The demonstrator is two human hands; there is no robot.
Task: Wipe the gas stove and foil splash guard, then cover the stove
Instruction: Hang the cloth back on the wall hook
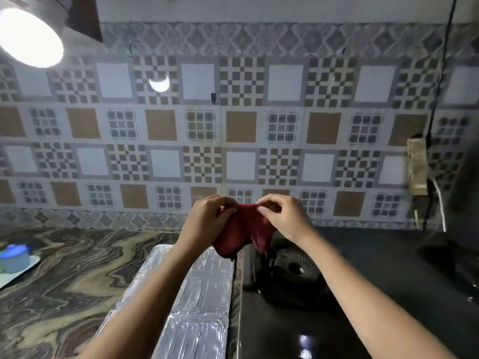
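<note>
Head camera looks down over both forearms of the person, raised in front of the tiled wall (259, 125). The left hand (207, 218) and the right hand (282, 216) each pinch the top edge of a dark red cloth (241, 234) with thumb and fingertips closed on it, so the cloth hangs loose under the fingers like a small bag. I think the person holds it this way to open it or to fold it flat before wiping; it touches no surface at this moment. The cloth looks soft and thin, with limp folds.

Below the fingers and a little to the right is the gas stove (298, 320), black and glossy, reflecting a lamp, with a round dark burner (293, 270) just under the hanging cloth. Below the left fingers lies the foil splash guard (197, 307), flat on the marbled counter (64, 281), touching the stove's side. Its foil is silver, creased in panels and shiny. Far to the left of the fingers, a small blue container (15, 257) stands on a pale tray.
</note>
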